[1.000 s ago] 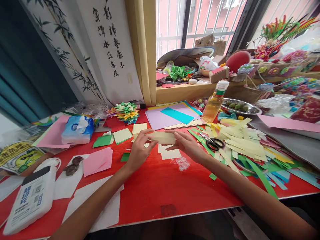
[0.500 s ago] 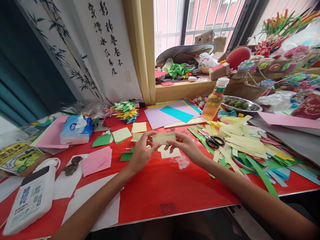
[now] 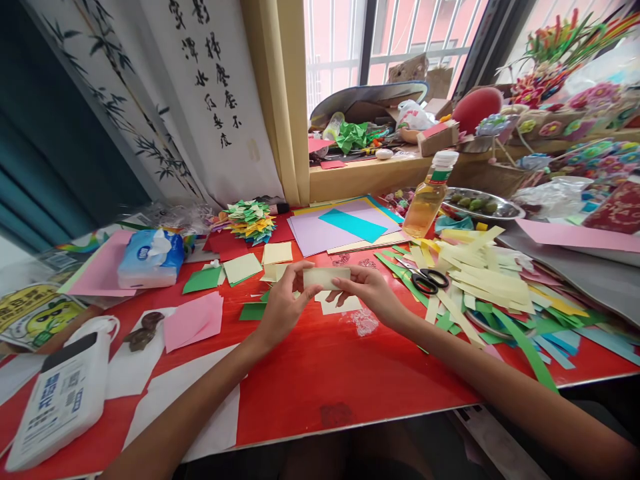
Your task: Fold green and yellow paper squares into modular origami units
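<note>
Between my two hands a small cream piece of paper (image 3: 327,278) is held up above the red table, its long side level. My left hand (image 3: 286,298) pinches its left end between thumb and fingers. At the other end my right hand (image 3: 370,293) is closed on it the same way. A flat cream sheet (image 3: 340,305) lies on the table just below and behind the fingers. Beyond my left hand are cream paper squares (image 3: 277,253), and green paper (image 3: 253,311) lies beside that wrist.
Black-handled scissors (image 3: 429,281) lie right of my hands, by a heap of cut paper strips (image 3: 490,277). An amber bottle (image 3: 427,200) stands behind them. At left are a tissue pack (image 3: 151,258), pink paper (image 3: 194,321) and a white box-shaped device (image 3: 60,400). A folded-paper cluster (image 3: 250,221) sits at the back.
The cream paper looks narrower in height and more evenly lit than before. Both hands keep their pinch in nearly the same place; the view has shifted very slightly.
</note>
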`<state>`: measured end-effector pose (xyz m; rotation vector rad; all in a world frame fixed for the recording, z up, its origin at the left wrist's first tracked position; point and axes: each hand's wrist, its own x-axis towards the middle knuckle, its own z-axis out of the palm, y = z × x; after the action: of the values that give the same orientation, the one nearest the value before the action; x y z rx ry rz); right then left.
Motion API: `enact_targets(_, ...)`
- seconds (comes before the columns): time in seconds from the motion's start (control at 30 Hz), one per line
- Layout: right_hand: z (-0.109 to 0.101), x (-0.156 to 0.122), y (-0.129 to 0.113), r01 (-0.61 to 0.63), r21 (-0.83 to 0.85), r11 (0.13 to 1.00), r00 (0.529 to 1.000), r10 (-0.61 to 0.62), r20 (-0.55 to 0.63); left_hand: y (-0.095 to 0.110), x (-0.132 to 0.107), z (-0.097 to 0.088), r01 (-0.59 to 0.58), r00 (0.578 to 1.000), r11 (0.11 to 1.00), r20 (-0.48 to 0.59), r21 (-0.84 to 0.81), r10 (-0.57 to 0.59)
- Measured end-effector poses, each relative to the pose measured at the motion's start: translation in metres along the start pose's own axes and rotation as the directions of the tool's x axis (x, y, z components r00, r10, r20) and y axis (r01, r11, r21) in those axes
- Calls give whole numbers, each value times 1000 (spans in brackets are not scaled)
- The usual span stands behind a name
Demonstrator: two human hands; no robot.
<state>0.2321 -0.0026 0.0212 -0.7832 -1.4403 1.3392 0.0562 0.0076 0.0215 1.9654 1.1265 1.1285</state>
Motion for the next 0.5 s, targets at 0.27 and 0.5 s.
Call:
enact_targets(0.27, 1, 0, 5, -22, 37, 999, 999, 24, -46, 4, -1, 1, 44, 999, 998, 23, -52, -43)
enact_targets(0.5, 2, 0, 7, -30, 56, 998, 997, 33, -63, 6, -2, 2, 64, 998, 997, 16, -47, -64)
